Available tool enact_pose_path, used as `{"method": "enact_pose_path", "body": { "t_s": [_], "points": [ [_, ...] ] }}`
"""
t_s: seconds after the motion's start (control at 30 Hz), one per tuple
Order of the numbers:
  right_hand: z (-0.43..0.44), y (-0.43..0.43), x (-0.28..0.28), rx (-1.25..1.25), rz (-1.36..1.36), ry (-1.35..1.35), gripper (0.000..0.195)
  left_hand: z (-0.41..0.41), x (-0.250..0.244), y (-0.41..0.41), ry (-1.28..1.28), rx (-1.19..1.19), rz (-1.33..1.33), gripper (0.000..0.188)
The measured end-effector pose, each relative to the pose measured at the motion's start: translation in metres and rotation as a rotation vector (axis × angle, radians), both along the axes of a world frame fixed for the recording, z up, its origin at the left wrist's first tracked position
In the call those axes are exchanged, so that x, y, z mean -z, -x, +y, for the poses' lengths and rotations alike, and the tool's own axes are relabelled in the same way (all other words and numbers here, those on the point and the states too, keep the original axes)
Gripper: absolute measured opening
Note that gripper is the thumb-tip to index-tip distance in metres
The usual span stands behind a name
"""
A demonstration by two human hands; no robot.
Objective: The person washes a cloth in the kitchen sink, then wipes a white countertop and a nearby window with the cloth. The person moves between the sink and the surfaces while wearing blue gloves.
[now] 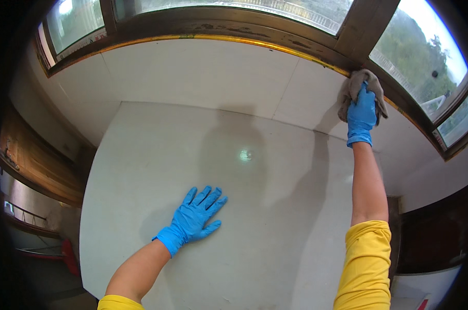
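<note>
My right hand, in a blue disposable glove, grips a grey-brown cloth. The cloth presses against the lower edge of the brown window frame, at its right part, where a yellow strip runs along the white tiled wall. My left hand, gloved in the same blue, lies palm down with its fingers spread on a pale tabletop. The part of the frame behind the cloth is hidden.
Glass panes fill the frame above the wall. A wooden door stands at the left, with a red-headed tool below it. Dark furniture is at the right. The tabletop ends at a curved-looking left edge.
</note>
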State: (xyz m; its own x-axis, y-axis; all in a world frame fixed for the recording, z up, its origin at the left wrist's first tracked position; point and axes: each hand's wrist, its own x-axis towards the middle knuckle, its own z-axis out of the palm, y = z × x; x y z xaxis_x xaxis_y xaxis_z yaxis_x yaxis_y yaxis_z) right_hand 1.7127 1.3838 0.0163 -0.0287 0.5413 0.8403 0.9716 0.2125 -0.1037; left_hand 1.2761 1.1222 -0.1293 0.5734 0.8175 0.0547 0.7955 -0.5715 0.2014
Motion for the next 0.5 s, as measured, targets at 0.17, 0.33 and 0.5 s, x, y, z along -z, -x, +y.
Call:
{"method": "enact_pose_path", "body": {
  "t_s": [0.17,0.33,0.5],
  "points": [
    [0.035,0.140,0.009,0.018,-0.087,-0.275,0.043,-0.002,-0.001,0.002,0.010,-0.007,-0.006,0.066],
    [0.042,0.283,0.007,-0.066,-0.091,-0.243,0.049,0.000,-0.003,-0.001,0.005,0.001,0.012,0.066],
    [0.038,0.315,-0.014,0.180,-0.383,-0.255,0.039,0.000,-0.007,-0.006,0.041,-0.003,0.030,0.065]
  ]
}}
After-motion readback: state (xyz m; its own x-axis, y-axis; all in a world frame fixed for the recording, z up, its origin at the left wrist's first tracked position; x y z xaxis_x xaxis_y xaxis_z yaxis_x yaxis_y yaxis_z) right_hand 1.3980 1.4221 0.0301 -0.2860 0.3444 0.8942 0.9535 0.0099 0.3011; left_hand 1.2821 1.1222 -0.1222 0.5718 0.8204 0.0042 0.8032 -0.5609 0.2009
